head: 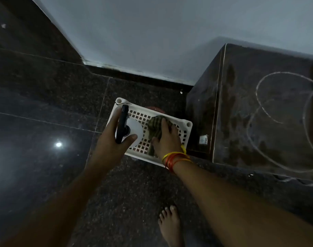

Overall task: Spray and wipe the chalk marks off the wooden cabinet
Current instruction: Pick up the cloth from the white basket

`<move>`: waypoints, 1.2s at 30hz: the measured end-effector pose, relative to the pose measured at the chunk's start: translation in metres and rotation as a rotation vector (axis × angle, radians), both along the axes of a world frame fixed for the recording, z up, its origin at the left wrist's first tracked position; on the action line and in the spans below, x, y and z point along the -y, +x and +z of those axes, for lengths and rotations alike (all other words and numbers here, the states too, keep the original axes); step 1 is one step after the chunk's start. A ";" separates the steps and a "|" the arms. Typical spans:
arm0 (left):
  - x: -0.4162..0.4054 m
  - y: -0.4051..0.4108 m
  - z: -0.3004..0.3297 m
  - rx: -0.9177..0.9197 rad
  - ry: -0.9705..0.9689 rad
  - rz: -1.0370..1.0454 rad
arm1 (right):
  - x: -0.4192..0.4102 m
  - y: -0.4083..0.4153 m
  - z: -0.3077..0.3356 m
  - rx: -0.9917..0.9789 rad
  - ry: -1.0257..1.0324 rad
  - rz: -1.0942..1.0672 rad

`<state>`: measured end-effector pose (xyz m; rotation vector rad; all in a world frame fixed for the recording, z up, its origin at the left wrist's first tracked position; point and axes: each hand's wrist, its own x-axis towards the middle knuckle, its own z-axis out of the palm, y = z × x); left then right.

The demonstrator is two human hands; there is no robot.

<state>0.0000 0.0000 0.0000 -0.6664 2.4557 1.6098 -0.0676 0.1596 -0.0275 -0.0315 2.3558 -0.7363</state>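
Dark wooden cabinet (269, 111) sits on the right with big looping white chalk marks (277, 97) on top. Left hand (114, 138) is wrapped around a white spray bottle (134, 130) with a black trigger; right hand (167, 138) grabs a striped cloth (154, 124) over the white basket (186, 129) beside the cabinet.

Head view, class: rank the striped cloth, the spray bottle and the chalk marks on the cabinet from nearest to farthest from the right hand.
1. Striped cloth: under the right hand, in the white basket.
2. Spray bottle: just left, held by the left hand.
3. Chalk marks: far right, on the cabinet top.
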 end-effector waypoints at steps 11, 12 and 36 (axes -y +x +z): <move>0.000 -0.006 -0.011 0.058 -0.044 0.003 | 0.010 -0.007 -0.026 0.066 0.019 -0.038; 0.000 -0.006 -0.011 0.050 -0.055 0.011 | 0.010 -0.007 -0.026 0.074 0.013 -0.046; -0.097 -0.009 0.087 -0.128 -0.032 0.181 | -0.095 -0.015 0.113 -0.225 -0.446 -0.387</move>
